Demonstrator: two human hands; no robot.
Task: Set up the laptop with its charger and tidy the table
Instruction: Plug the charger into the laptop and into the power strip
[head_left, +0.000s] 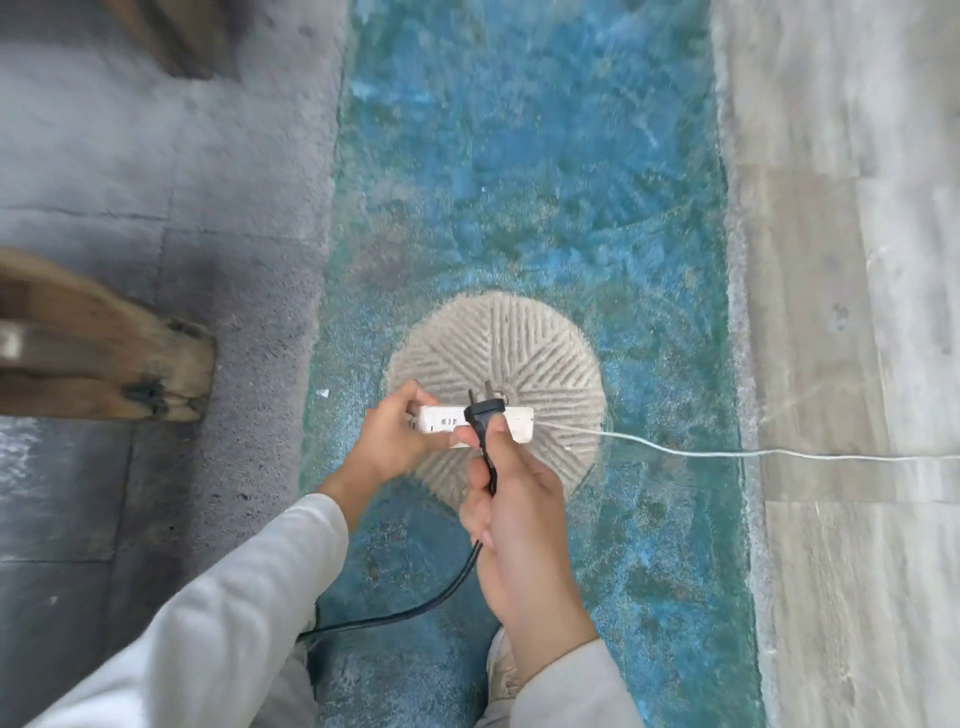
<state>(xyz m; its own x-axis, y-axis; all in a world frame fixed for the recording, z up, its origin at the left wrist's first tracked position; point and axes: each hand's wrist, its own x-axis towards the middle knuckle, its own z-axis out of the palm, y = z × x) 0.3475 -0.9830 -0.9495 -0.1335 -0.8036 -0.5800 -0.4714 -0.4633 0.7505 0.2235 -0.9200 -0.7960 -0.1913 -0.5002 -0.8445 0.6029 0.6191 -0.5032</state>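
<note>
My left hand (395, 441) grips the left end of a white power strip (514, 423), held above the floor. Its thin white cord (727, 453) runs off to the right. My right hand (519, 530) holds the black charger plug (484, 410) by its neck, thumb pressed behind it. The plug's metal prongs point up and away, just over the strip's top face. The black charger cable (441, 597) hangs down from my right hand toward the lower left. No laptop or table top is in view.
A round grooved stone disc (545, 343) is set in the blue-green floor strip (519, 156) below my hands. Grey paving lies left, pale stone slabs (857, 260) right. A wooden furniture foot (130, 364) stands at the left. My shoe (501, 670) shows at the bottom.
</note>
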